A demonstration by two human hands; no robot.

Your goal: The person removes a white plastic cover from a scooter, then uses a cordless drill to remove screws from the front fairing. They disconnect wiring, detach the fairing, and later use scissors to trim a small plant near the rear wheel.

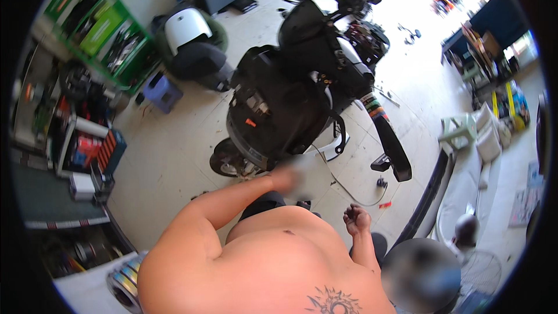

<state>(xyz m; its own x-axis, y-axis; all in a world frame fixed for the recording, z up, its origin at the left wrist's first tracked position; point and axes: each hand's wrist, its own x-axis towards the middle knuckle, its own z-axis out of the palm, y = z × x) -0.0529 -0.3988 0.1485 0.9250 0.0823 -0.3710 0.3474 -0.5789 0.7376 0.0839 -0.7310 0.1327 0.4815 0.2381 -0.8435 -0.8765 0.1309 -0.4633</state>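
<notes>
A partly stripped motor scooter (pixel 290 93) stands in front of me, with black bodywork and a small wheel (pixel 226 160) at its near left. A grey metal part (pixel 256 103) and a small orange piece (pixel 250 122) lie on its black surface. My left hand (pixel 283 179) is at the near end of the scooter; its fingers are blurred, so what it holds or touches is hidden. My right hand (pixel 357 220) is in the air, apart from the scooter, its dirt-darkened fingers curled in. Whether anything small is inside them does not show.
A green rack (pixel 107 35) and a purple stool (pixel 161 92) stand at left, near a removed seat-like part (pixel 189 40). A thin cable (pixel 334 183) and a red piece (pixel 385 204) lie on the floor. A pale green stool (pixel 458 131) is at right; a blurred round shape (pixel 421 273) is close by.
</notes>
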